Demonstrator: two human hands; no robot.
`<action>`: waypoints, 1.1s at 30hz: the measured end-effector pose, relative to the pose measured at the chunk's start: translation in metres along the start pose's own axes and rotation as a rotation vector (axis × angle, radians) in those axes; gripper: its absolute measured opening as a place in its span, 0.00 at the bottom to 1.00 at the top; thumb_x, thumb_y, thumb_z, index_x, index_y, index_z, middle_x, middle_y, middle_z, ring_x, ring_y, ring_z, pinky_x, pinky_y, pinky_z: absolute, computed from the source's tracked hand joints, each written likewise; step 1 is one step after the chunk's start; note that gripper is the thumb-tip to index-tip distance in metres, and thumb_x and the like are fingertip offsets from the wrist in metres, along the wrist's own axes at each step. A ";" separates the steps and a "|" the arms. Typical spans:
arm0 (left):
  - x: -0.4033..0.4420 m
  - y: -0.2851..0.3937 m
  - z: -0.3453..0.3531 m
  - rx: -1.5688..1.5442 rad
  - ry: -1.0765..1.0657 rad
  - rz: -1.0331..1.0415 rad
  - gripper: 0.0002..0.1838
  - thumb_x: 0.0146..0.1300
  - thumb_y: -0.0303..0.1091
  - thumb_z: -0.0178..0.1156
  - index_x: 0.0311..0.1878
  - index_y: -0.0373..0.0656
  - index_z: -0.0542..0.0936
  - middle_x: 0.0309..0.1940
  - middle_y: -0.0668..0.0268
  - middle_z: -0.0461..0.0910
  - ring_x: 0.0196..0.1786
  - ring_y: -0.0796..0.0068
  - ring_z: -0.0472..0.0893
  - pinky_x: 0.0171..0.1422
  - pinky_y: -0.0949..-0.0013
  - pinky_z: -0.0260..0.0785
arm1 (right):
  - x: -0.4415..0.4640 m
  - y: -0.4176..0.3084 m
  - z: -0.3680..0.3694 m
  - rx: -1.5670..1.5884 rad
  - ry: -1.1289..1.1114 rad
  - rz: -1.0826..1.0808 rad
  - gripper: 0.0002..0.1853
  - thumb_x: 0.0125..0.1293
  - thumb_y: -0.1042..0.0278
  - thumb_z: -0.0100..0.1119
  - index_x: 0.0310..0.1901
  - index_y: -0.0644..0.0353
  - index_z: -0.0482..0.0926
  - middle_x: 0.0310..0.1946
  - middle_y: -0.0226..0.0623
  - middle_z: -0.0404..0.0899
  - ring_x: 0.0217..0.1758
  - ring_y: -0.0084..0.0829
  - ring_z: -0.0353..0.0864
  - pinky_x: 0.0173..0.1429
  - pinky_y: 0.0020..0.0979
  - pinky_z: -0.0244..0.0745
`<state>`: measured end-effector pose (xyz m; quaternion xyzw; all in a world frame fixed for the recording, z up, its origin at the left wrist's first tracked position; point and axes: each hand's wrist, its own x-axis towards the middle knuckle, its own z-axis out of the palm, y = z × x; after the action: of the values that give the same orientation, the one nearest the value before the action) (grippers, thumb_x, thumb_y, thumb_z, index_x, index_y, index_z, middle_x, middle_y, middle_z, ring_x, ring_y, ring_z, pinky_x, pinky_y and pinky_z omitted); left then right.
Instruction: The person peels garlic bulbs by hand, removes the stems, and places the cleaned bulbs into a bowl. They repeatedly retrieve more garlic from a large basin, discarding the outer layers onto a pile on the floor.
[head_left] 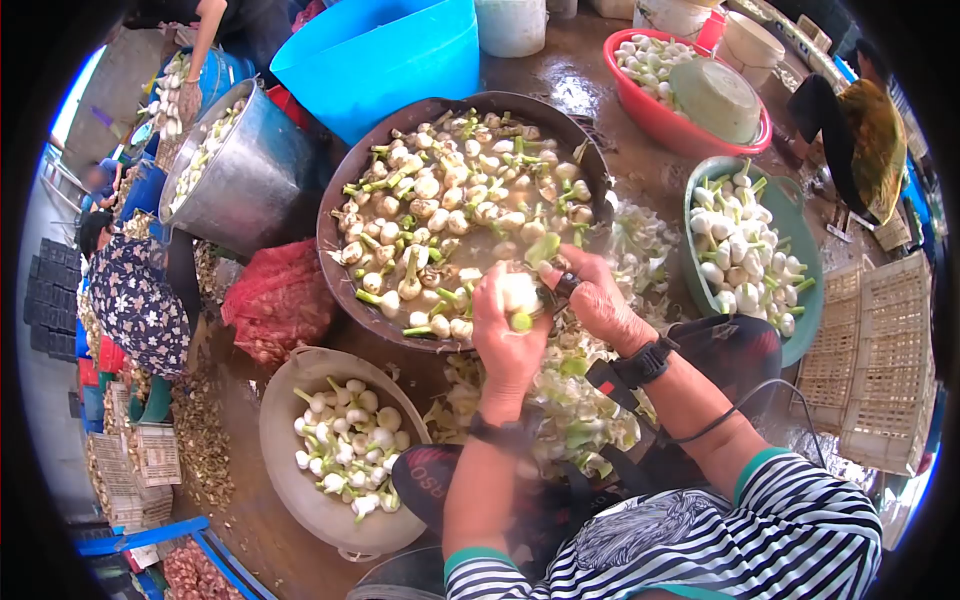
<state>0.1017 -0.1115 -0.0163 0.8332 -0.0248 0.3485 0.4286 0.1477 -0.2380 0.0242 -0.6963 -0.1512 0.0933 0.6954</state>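
My left hand [508, 345] is closed round a white garlic bulb [520, 292] with a cut green stem end showing below it. Close beside it, my right hand [600, 305] grips a small knife by its dark handle [566, 284]; most of the blade is hidden against the bulb. A piece of pale green peel [543, 248] sticks up by the right fingertips. Both hands are over the near rim of a wide dark basin [328, 240], where many untrimmed garlic bulbs float in murky water. Loose peelings [580, 410] lie below my hands.
Clean bulbs fill a grey bowl [285, 430] at left and a green basin [800, 235] at right. A red mesh sack [280, 300], metal pot [265, 160], blue tub [390, 60], red basin [640, 110] and wicker baskets [870, 370] stand around. Other people [140, 295] work nearby.
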 end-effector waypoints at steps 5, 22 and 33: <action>0.005 0.008 -0.009 -0.585 -0.179 -0.483 0.33 0.45 0.23 0.69 0.57 0.37 0.68 0.44 0.58 0.76 0.42 0.66 0.79 0.47 0.66 0.74 | -0.005 -0.002 -0.002 -0.150 0.049 -0.162 0.15 0.58 0.76 0.46 0.45 0.66 0.77 0.35 0.30 0.78 0.41 0.19 0.71 0.47 0.25 0.69; -0.021 -0.048 0.015 -0.634 -0.270 -1.102 0.26 0.62 0.47 0.59 0.55 0.34 0.72 0.32 0.63 0.80 0.32 0.78 0.78 0.32 0.76 0.71 | 0.002 0.016 -0.017 -0.153 0.319 -0.005 0.15 0.54 0.82 0.49 0.43 0.65 0.79 0.30 0.39 0.82 0.33 0.29 0.80 0.40 0.28 0.75; -0.001 -0.012 -0.007 -1.085 -0.108 -1.103 0.11 0.61 0.31 0.62 0.45 0.37 0.79 0.35 0.65 0.80 0.34 0.77 0.79 0.36 0.76 0.72 | -0.020 -0.019 0.001 -0.151 0.026 -0.165 0.13 0.58 0.80 0.48 0.43 0.69 0.77 0.31 0.34 0.80 0.34 0.21 0.77 0.38 0.25 0.73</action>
<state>0.1012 -0.0993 -0.0221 0.4145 0.2057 -0.0174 0.8864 0.1266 -0.2442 0.0410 -0.7329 -0.2055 0.0153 0.6484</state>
